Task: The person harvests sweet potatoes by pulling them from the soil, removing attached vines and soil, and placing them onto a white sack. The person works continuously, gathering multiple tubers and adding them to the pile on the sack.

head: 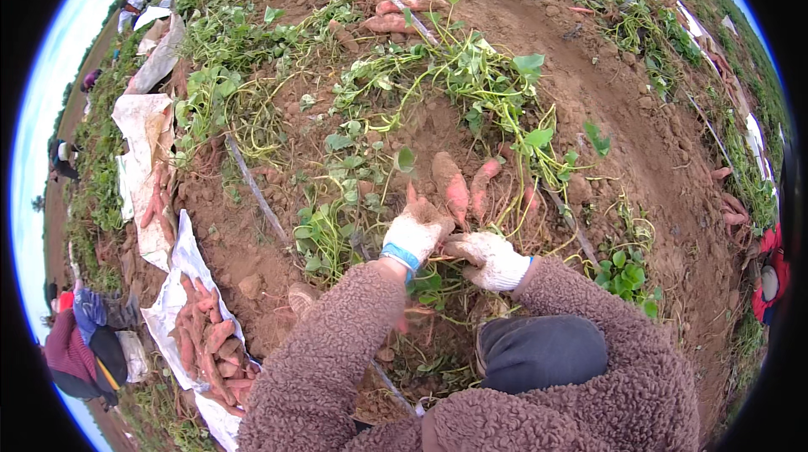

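My left hand [413,231], in a soiled white knit glove with a blue band at the wrist, is closed around a sweet potato [411,192]. Only its reddish tip shows above the fingers. Against it, my right hand [491,257], also gloved, has its fingers curled in near thin roots; what they pinch is hidden. Just beyond my hands lie a thick soil-covered sweet potato [451,187] and a slimmer one [483,188]. Another sweet potato [531,198] is partly hidden by vine stems to the right.
Green vines [467,79] spread across loose soil ahead. A grey strip [255,187] crosses the ground. At left, a white sack sheet [183,237] bears piled sweet potatoes [211,338]. Other people work at left, one in a maroon knit top [69,351]; another in red [769,275] is at far right.
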Tool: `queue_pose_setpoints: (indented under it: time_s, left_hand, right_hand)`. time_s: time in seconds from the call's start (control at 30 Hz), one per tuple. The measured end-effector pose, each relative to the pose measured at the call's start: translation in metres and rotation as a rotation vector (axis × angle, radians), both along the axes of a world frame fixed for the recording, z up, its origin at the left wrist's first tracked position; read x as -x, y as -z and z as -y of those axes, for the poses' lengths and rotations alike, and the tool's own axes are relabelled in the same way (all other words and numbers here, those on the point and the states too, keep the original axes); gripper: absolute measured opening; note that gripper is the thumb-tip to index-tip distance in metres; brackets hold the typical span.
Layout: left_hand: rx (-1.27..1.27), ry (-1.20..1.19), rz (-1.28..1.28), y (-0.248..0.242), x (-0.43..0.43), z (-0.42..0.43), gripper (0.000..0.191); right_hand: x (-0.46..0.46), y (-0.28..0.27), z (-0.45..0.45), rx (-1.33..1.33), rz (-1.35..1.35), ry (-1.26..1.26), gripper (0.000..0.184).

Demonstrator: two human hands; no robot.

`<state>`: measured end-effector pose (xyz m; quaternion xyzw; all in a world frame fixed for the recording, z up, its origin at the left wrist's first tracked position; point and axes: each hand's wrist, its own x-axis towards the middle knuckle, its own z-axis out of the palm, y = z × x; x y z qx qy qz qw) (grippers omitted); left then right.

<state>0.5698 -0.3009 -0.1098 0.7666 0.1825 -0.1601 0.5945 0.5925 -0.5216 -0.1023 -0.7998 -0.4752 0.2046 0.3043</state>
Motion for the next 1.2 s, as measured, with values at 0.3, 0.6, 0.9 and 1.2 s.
queue_pose_setpoints:
  time_s: [0.3,0.6,0.9,1.2]
  left_hand:
    - [-0.448,0.051,-0.353,0.050,0.021,0.017,0.096]
    - [-0.520,-0.052,0.420,0.024,0.044,0.058,0.074]
    - [-0.297,0.002,0.116,0.012,0.037,0.081,0.045]
    - [-0.527,0.217,0.349,0.013,0.015,0.051,0.036]
  right_hand:
    - [-0.012,0.015,0.000,-0.040,-0.329,0.078,0.043]
    - [-0.026,0.011,-0.023,-0.297,-0.848,0.723,0.050]
    - [-0.023,0.007,-0.002,-1.044,-1.175,0.732,0.030]
    - [-0.061,0.028,0.005,-0.851,-1.197,0.807,0.030]
